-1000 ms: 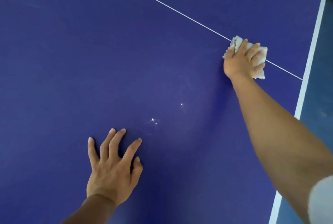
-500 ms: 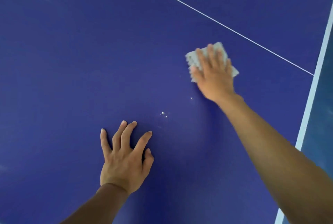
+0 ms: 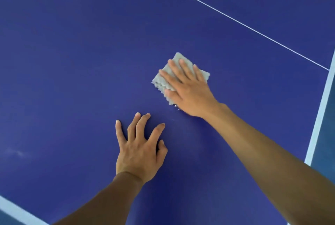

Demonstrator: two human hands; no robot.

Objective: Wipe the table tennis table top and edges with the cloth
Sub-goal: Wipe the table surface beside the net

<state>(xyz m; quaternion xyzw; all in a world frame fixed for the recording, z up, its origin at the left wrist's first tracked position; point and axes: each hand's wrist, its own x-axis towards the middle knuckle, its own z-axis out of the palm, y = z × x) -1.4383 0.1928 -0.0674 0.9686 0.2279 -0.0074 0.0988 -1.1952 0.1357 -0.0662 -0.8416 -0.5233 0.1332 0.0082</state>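
Both hands flat: right hand (image 3: 188,88) fingers spread, pressing cloth (image 3: 163,79) (folded) beneath them; left hand (image 3: 139,150) fingers splayed on table top (image 3: 72,61).

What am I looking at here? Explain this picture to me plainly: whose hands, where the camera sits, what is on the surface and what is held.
There is no machine: a person wears a camera on the head, looking down at their own bare arms. The surface is a dark blue table tennis table top with thin white lines. The right hand presses a small pale grey folded cloth flat on it, fingers spread over the cloth. The left hand rests on the bare blue top, holding nothing.
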